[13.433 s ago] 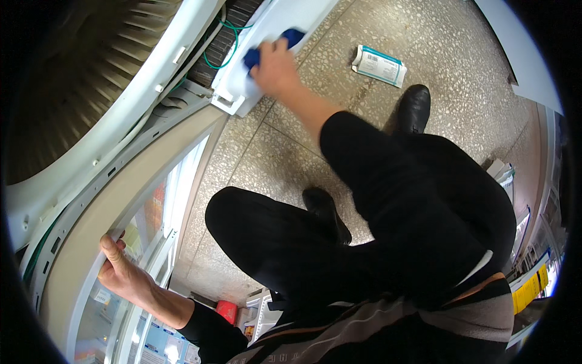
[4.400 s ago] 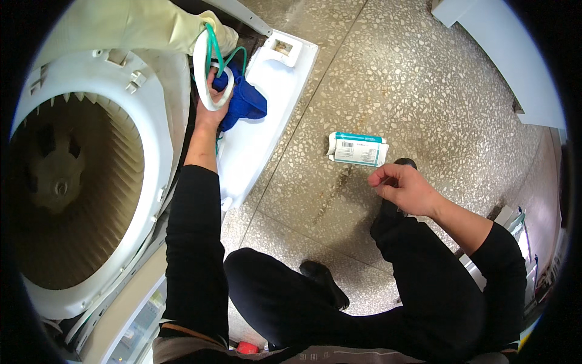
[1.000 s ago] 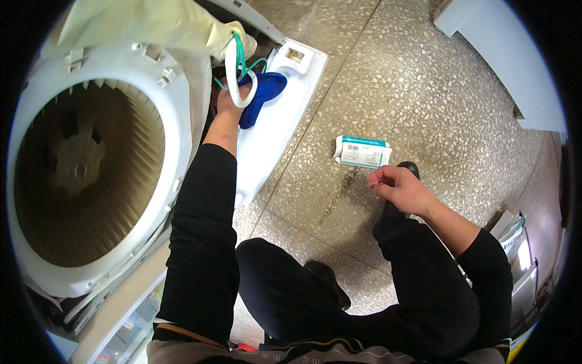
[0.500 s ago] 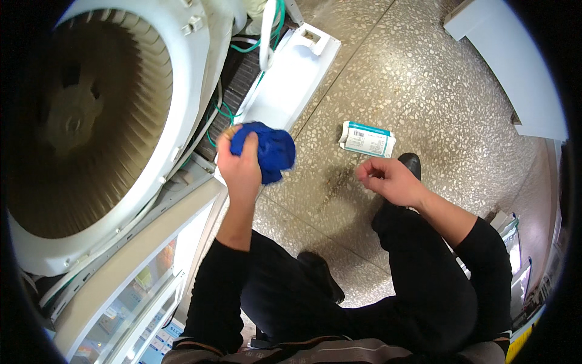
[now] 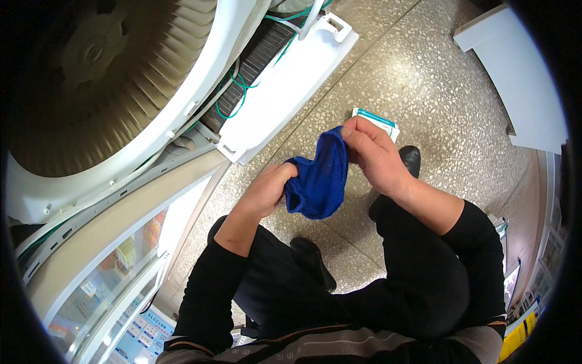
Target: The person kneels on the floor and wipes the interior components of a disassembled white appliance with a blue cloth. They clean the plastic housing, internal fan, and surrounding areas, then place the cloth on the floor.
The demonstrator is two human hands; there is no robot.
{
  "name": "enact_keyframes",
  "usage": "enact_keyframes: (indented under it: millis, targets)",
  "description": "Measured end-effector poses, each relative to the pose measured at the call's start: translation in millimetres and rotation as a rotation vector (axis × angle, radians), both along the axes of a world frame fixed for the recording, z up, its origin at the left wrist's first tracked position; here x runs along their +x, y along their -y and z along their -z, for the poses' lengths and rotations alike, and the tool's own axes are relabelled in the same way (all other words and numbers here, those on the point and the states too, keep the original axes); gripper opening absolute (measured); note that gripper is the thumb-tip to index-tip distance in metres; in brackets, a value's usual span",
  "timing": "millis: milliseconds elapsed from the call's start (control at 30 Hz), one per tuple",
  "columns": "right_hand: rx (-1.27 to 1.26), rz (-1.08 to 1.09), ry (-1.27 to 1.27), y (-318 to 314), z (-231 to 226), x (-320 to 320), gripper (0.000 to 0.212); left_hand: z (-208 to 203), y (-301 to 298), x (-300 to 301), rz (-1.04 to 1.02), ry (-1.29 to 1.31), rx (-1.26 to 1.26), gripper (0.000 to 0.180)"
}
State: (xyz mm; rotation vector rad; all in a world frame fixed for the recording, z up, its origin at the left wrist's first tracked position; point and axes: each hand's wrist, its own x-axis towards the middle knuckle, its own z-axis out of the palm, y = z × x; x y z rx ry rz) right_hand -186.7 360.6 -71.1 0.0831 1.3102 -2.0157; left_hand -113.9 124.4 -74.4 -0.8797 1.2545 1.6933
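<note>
Pinching opposite sides of the rumpled dark-blue fabric cloth [image 5: 321,182], your left hand [image 5: 265,191] and right hand [image 5: 377,155] hold it between them above the speckled beige floor [image 5: 442,103], near the long white plastic panel [image 5: 291,85].

A light-blue sheet [image 5: 144,335] at lower left carries a line of dark digits, upside down, above or among smaller print too fine to read. Dark marks on the yellow strip [image 5: 518,337] at lower right are illegible, as are the pale, letter-like marks across the grey jacket hem [image 5: 315,347].
</note>
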Motion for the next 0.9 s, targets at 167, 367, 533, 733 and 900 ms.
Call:
enact_keyframes:
  millis: [167,367,533,733,900]
  targets:
    - [-0.001,0.036,0.184,23,-7,-1,0.019,-28,-16,-11,0.106,-0.720,-0.174,0.036]
    - [0.291,-0.145,-0.144,24,0,-10,0.021,-40,1,-26,0.173,-0.516,-0.230,0.034]
    - [0.171,-0.096,-0.005,0,9,-10,0.016,2,27,-90,-0.481,-0.516,-0.274,0.016]
    - [0.262,-0.183,0.087,-34,14,-3,0.012,84,29,-201,0.248,-0.917,-1.375,0.027]
    - [0.289,-0.213,0.127,-53,17,7,0.013,107,31,-244,0.376,-0.892,-1.197,0.038]
